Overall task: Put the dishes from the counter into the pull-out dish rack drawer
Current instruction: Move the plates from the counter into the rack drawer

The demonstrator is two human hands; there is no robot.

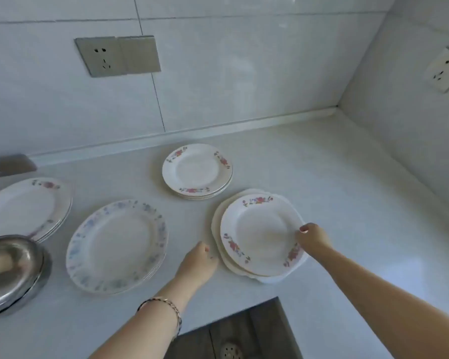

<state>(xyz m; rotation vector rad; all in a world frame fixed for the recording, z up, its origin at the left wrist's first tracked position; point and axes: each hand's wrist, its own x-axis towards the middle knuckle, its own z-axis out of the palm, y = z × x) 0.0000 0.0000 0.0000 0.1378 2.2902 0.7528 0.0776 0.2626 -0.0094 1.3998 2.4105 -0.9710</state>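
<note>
A stack of white plates with red flower rims (257,229) lies on the white counter (335,177) in front of me. My right hand (313,238) pinches the right rim of the top plate, thumb on top. My left hand (198,265) rests at the stack's left edge, fingers curled by the rim; whether it grips the stack I cannot tell. A smaller stack of red-flowered plates (197,171) sits farther back. A blue-flowered oval plate stack (117,246) lies to the left, and a large red-flowered stack (26,206) at far left. The drawer is out of view.
A stainless steel bowl stack (8,270) stands at the left edge. Tiled walls with sockets (117,55) (443,71) close the back and right. The counter's front edge drops to a dark floor with a drain (231,351).
</note>
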